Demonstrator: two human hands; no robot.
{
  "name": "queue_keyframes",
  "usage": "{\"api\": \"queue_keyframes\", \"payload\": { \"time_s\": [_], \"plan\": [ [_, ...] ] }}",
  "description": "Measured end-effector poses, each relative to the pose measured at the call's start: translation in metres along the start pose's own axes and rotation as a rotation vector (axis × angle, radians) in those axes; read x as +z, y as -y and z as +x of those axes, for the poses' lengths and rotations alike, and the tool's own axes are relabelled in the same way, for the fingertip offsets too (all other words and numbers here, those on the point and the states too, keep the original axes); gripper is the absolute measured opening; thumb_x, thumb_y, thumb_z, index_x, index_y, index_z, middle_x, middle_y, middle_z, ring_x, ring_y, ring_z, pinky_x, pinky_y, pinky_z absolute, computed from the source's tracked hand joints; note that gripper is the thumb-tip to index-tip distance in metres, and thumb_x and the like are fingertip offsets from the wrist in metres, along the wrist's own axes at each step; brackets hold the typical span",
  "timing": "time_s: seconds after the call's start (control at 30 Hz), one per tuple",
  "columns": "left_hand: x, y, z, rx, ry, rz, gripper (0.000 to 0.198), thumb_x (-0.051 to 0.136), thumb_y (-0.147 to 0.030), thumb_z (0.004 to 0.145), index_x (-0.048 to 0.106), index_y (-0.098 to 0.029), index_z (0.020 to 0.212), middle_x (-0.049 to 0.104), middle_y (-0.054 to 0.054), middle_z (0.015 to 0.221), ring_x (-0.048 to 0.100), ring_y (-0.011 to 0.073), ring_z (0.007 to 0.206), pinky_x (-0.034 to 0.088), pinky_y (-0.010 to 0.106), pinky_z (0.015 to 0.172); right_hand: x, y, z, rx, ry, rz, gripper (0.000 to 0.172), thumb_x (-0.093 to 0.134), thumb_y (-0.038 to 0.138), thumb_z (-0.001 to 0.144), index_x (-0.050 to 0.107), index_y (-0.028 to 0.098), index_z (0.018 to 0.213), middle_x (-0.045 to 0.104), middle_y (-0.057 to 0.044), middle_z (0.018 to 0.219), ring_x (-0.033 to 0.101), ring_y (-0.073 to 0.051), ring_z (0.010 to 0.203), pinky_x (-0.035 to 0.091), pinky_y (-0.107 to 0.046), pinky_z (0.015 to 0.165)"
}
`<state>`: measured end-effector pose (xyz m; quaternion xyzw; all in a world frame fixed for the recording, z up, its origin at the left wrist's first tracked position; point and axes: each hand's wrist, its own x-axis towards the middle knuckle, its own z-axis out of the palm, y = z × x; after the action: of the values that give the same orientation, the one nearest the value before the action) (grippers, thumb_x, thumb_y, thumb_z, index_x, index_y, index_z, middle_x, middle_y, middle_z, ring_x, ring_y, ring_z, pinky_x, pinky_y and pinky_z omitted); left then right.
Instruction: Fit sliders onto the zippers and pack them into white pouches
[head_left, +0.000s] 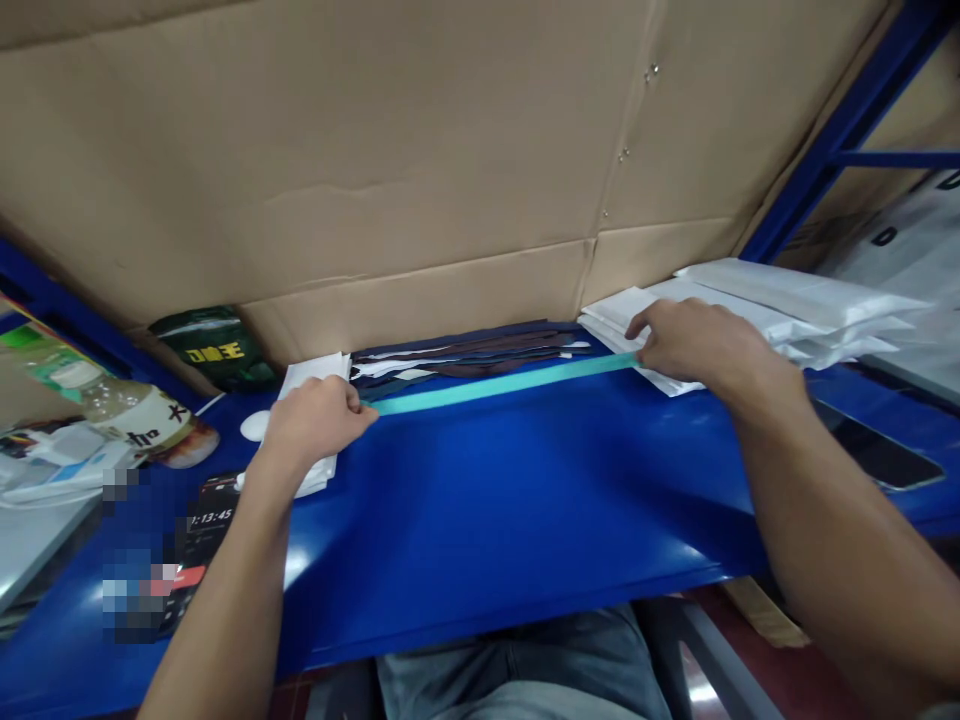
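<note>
A long teal strip [499, 384] lies stretched across the blue table [510, 510]. My left hand [315, 422] is closed, pinching the strip's left end, and rests over a small stack of white pieces [311, 373]. My right hand [694, 342] is closed on the strip's right end, over the front of a pile of white sheets [795, 305]. Behind the strip lies a flat pile of dark strips [472, 352].
A cardboard wall [420, 160] backs the table. At the left are a lying bottle [131, 410], a green packet [210, 345], a white cap [255, 426] and a phone [206, 525]. Another dark phone [874, 450] lies at the right. Blue shelf posts [840, 130] stand at the right.
</note>
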<state>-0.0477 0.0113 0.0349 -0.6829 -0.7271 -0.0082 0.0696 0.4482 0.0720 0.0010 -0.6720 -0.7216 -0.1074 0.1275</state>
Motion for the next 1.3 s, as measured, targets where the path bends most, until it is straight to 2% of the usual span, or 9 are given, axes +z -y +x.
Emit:
{"api": "queue_keyframes", "payload": {
  "time_s": [0.07,0.13,0.23,0.33,0.47,0.8,1.0,1.13,1.3],
  "plan": [
    [0.008,0.001,0.002,0.042,0.038,0.002,0.032,0.067,-0.054,0.088,0.078,-0.026,0.076,0.075,0.011,0.081,0.071,0.0328,0.075,0.055,0.041,0.07,0.001,0.012,-0.002,0.072,0.033,-0.055,0.041,0.084,0.041,0.084,0.08,0.019,0.119,0.077,-0.025,0.099,0.073,-0.042,0.085,0.053,-0.053,0.074],
    [0.017,0.003,0.006,0.001,-0.019,0.022,0.036,0.063,-0.056,0.093,0.081,-0.025,0.086,0.077,0.013,0.089,0.072,0.0345,0.081,0.056,0.043,0.074,0.0,0.035,-0.005,0.023,0.02,-0.037,0.047,0.078,0.048,0.089,0.077,0.017,0.126,0.078,-0.025,0.107,0.074,-0.044,0.094,0.055,-0.055,0.08],
    [0.031,0.001,0.012,0.028,-0.133,0.054,0.031,0.058,-0.038,0.099,0.081,-0.022,0.112,0.079,0.017,0.113,0.072,0.0359,0.103,0.055,0.044,0.087,0.004,0.08,-0.014,-0.363,0.102,0.19,0.037,0.065,0.039,0.1,0.075,0.02,0.13,0.077,-0.018,0.125,0.074,-0.038,0.11,0.056,-0.051,0.093],
    [0.043,-0.007,0.015,0.148,-0.121,0.126,0.035,0.054,-0.024,0.1,0.077,-0.016,0.126,0.076,0.02,0.122,0.066,0.037,0.118,0.051,0.046,0.098,0.013,0.118,-0.029,-0.772,0.216,0.41,0.035,0.057,0.032,0.105,0.074,0.024,0.135,0.071,-0.012,0.141,0.068,-0.032,0.126,0.054,-0.046,0.105],
    [0.054,-0.017,0.017,0.142,-0.087,0.209,0.035,0.048,-0.021,0.104,0.077,-0.016,0.123,0.076,0.021,0.117,0.066,0.0377,0.116,0.048,0.049,0.097,0.024,0.145,-0.044,-0.95,0.22,0.436,0.037,0.05,0.034,0.111,0.071,0.022,0.139,0.071,-0.013,0.142,0.065,-0.03,0.127,0.056,-0.046,0.103],
    [0.052,-0.018,0.018,0.143,-0.119,0.216,0.026,0.05,-0.019,0.101,0.076,-0.019,0.105,0.076,0.018,0.114,0.067,0.035,0.108,0.05,0.044,0.088,0.023,0.14,-0.041,-0.944,0.231,0.417,0.032,0.052,0.035,0.11,0.072,0.021,0.131,0.074,-0.013,0.132,0.068,-0.03,0.123,0.056,-0.045,0.102],
    [0.046,-0.015,0.014,0.09,-0.205,0.07,0.026,0.047,-0.026,0.105,0.07,-0.02,0.115,0.076,0.017,0.11,0.07,0.0348,0.104,0.053,0.041,0.081,0.022,0.141,-0.042,-0.916,0.218,0.422,0.03,0.054,0.034,0.109,0.073,0.023,0.13,0.074,-0.011,0.132,0.069,-0.029,0.122,0.056,-0.043,0.102],
    [0.042,-0.021,0.013,0.157,-0.237,-0.291,0.017,0.055,-0.028,0.104,0.068,-0.02,0.113,0.079,0.011,0.095,0.074,0.0267,0.086,0.056,0.037,0.08,0.019,0.144,-0.043,-0.863,0.181,0.452,0.03,0.055,0.034,0.109,0.074,0.022,0.128,0.074,-0.012,0.132,0.07,-0.03,0.121,0.056,-0.044,0.099],
    [0.038,-0.06,-0.005,0.446,-0.133,-0.872,0.017,0.065,-0.035,0.104,0.072,-0.02,0.107,0.081,0.007,0.096,0.078,0.0196,0.087,0.062,0.031,0.082,0.017,0.157,-0.048,-0.698,0.125,0.698,0.032,0.059,0.039,0.108,0.073,0.022,0.131,0.076,-0.011,0.131,0.072,-0.028,0.118,0.054,-0.04,0.102]
  ]
}}
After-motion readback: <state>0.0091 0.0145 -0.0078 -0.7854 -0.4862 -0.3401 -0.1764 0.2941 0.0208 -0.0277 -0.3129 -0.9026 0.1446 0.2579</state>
